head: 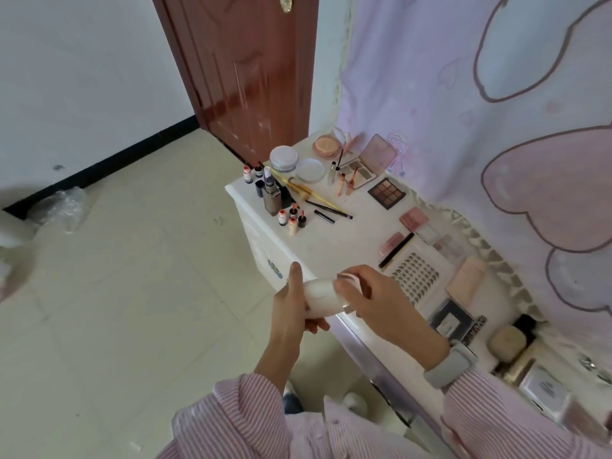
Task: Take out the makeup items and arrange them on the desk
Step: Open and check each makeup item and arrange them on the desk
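White bottle held over the desk's near edge, left hand wrapped round its body, right hand pinching its pink cap end: looks smooth, rigid, light, possibly slippery, so grip mid-body, not by the cap.

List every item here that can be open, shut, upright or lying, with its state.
white bottle: held sideways by left hand and right hand
pink palette: lid open
brown palette: uncovered
foundation bottle: upright
makeup brushes: lying flat
door: cannot tell
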`<state>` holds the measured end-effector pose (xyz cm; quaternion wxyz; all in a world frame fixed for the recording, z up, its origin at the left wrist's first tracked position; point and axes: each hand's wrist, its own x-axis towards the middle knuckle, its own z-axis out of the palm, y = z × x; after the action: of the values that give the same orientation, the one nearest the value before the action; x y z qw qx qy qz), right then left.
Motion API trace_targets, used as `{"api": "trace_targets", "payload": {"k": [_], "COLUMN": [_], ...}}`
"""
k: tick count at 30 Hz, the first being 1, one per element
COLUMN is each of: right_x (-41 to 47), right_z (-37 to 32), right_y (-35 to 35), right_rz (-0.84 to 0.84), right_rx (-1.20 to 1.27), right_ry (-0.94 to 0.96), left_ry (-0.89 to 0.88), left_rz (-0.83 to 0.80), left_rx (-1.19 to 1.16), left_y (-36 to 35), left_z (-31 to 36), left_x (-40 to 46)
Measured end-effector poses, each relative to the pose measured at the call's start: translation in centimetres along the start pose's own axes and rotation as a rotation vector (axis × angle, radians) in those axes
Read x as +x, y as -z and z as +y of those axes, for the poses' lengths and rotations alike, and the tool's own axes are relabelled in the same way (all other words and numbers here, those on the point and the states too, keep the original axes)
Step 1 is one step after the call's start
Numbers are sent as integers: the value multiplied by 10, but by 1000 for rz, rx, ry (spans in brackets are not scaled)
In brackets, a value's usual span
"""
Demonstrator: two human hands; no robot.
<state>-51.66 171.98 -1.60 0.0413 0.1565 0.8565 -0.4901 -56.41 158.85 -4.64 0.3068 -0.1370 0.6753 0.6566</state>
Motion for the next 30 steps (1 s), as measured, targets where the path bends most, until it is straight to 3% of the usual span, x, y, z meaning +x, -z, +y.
{"api": "trace_targets", "payload": {"k": [7, 10, 14, 16, 20, 25, 30], "right_x": [-15, -25, -30, -29, -28, -10, 17], "right_z": [11, 22, 40, 45, 50, 55, 69], "right_y": [57, 72, 81, 89, 99, 100, 97], "right_rz": [-242, -236, -140, -219, -429, -366, -218], "right_rx": [35, 147, 242, 187, -8, -197, 135], "right_ry": [218, 217, 47, -4, 96, 213, -33], "left_ry": [-50, -40, -91, -96, -57, 1, -43], "left_rz": [-266, -226, -165, -122, -101, -115, -82], "left_rx": [104, 84, 79, 84, 73, 38, -188], "left_y": [-22, -39, -65, -71, -68, -53, -34], "left_z": [3, -7, -23, -27, -30, -31, -39], "left_x": [-27, -39, -55, -60, -60, -40, -3]}}
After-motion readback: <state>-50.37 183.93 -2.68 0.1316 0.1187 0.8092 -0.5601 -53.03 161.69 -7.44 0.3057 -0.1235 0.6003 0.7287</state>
